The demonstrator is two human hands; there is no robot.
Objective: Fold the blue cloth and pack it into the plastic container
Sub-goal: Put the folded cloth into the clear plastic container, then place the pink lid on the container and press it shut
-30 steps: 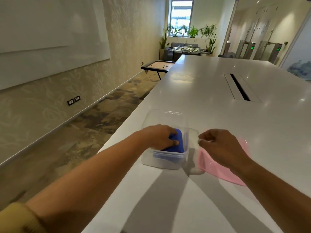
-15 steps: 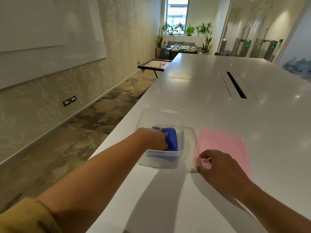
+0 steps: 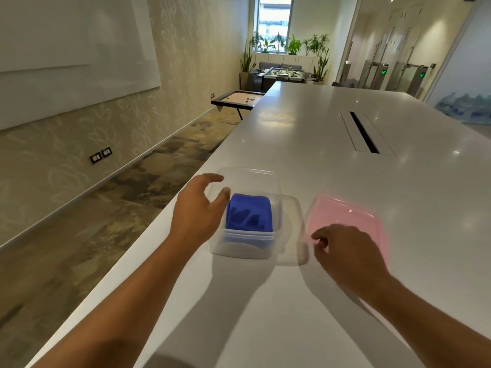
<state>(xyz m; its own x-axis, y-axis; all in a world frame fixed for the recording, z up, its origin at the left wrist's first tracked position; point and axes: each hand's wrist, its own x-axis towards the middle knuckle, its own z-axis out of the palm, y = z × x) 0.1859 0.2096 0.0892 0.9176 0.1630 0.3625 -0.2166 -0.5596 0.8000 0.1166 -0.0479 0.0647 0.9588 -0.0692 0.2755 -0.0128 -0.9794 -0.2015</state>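
The folded blue cloth (image 3: 249, 213) lies inside the clear plastic container (image 3: 245, 247) near the table's left edge. My left hand (image 3: 198, 208) hovers at the container's left wall, fingers spread, holding nothing. A pink lid (image 3: 345, 219) sits just right of the container, blurred and apparently tilted. My right hand (image 3: 345, 251) is at the lid's near left corner with fingers curled on its edge.
The long white table (image 3: 305, 144) stretches ahead, with a dark cable slot (image 3: 362, 132) in its middle. The table's left edge drops to patterned carpet. A small game table (image 3: 239, 98) and a foosball table (image 3: 283, 73) stand far off.
My left hand has come out of the container and opened, leaving the blue cloth inside. My right hand has closed on the pink lid's near corner, and the lid looks blurred from motion.
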